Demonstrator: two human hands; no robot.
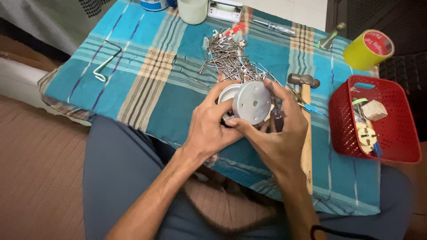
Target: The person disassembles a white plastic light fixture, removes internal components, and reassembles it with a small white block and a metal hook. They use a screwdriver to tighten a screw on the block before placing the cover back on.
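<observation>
Both of my hands hold a round grey metal fitting [251, 102] with small holes in its flat face, above a blue checked cloth [151, 84]. My left hand [209, 126] grips its left side, where a white round part [227, 94] shows behind it. My right hand [280, 133] wraps the right side and underside, thumb across the lower edge. A dark handle [277, 120] sticks out between my right fingers.
A pile of nails and screws [229, 58] lies just beyond my hands. A hammer [306, 111] lies to the right, beside a red basket [391, 146] with plugs. Yellow tape roll [368, 49], screwdriver [275, 29], bent metal rod [106, 60] and white cup [192, 11] sit farther off.
</observation>
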